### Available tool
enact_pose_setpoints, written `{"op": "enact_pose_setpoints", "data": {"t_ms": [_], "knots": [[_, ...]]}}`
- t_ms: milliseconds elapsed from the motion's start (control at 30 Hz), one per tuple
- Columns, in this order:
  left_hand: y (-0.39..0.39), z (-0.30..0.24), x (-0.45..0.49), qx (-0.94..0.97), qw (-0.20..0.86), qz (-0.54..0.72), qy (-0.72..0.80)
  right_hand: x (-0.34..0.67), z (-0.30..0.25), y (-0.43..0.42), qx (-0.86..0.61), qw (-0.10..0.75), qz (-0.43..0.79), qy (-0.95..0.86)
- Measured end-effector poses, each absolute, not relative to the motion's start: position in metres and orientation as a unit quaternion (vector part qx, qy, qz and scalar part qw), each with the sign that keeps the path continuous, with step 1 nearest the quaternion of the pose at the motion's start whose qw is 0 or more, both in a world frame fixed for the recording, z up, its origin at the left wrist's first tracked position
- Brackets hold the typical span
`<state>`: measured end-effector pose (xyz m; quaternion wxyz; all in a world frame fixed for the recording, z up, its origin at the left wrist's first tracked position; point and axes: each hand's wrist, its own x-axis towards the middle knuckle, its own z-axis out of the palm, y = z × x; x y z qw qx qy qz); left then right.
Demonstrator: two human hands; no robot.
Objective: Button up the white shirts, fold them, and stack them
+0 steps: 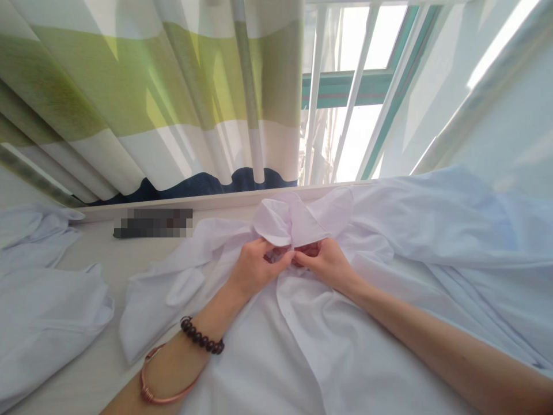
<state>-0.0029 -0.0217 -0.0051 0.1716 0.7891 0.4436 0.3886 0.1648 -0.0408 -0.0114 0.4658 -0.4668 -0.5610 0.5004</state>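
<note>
A white collared shirt (263, 340) lies spread front side up before me, its button placket running down toward me. Just below the raised collar (322, 222), both hands meet at the top of the placket. My left hand (259, 262) pinches the shirt's edge between thumb and fingers. From the other side my right hand (322, 259) grips the cloth in the same way, thumb tips almost touching. The fingers are partly hidden under the collar, and I cannot make out a button between them. A beaded bracelet (202, 336) and a copper-coloured bangle (173, 397) circle my left wrist and forearm.
More white garments lie at the left (47, 328) and right (432, 219). A dark, pixelated object (153, 223) rests near the surface's raised back edge (224, 202). Behind hang green-and-white curtains (194, 86), beside a window with white bars (352, 92).
</note>
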Motion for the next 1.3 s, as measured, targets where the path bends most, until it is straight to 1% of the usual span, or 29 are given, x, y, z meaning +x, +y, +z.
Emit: {"op": "enact_pose_setpoints", "data": {"t_ms": [167, 300, 367, 600, 733, 1033, 1300], "knots": [[-0.0204, -0.0072, -0.0038, 0.785, 0.19, 0.395, 0.438, 0.1639, -0.0159, -0.0421, -0.498, 0.459, 0.44, -0.59], [-0.0202, -0.0079, -0.0032, 0.786, 0.161, 0.389, 0.453, 0.1642, -0.0185, -0.042, -0.503, 0.458, 0.423, -0.598], [-0.0209, -0.0064, -0.0025, 0.78, 0.165, 0.389, 0.462, 0.1644, -0.0197, -0.0418, -0.495, 0.463, 0.425, -0.6], [-0.0205, -0.0003, -0.0035, 0.729, 0.302, 0.378, 0.484, 0.1662, -0.0195, -0.0379, -0.457, 0.48, 0.512, -0.547], [-0.0201, -0.0012, -0.0039, 0.722, 0.332, 0.369, 0.483, 0.1671, -0.0172, -0.0368, -0.462, 0.481, 0.53, -0.524], [-0.0235, 0.0, -0.0029, 0.738, 0.313, 0.348, 0.486, 0.1681, -0.0131, -0.0387, -0.474, 0.449, 0.515, -0.555], [-0.0229, -0.0008, 0.0007, 0.778, 0.224, 0.342, 0.478, 0.167, -0.0198, -0.0377, -0.466, 0.471, 0.511, -0.548]]}}
